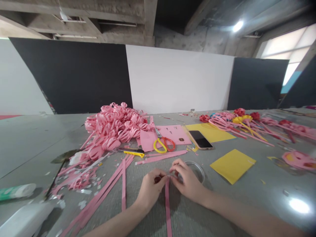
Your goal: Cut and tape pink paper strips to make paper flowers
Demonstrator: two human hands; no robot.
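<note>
A pink paper strip (168, 210) runs from the front edge of the view up to my fingers. My left hand (151, 187) pinches its upper end between thumb and forefinger. My right hand (187, 181) meets it there, fingertips closed on the same end; something small and pale shows between the fingers, too small to name. Partly behind my right hand lies a clear ring, seemingly a tape roll (201, 171). More pink strips (106, 192) lie left of my left hand, and others (161, 158) lie just beyond both hands.
Beyond are a yellow-and-red scissors (161, 144), a yellow utility knife (134, 152), pink paper (182, 135) and a phone (201, 140). A heap of curled pink paper (116, 125) stands back left. Yellow paper (232, 166) lies right; a white-capped green tube (17, 191) lies left.
</note>
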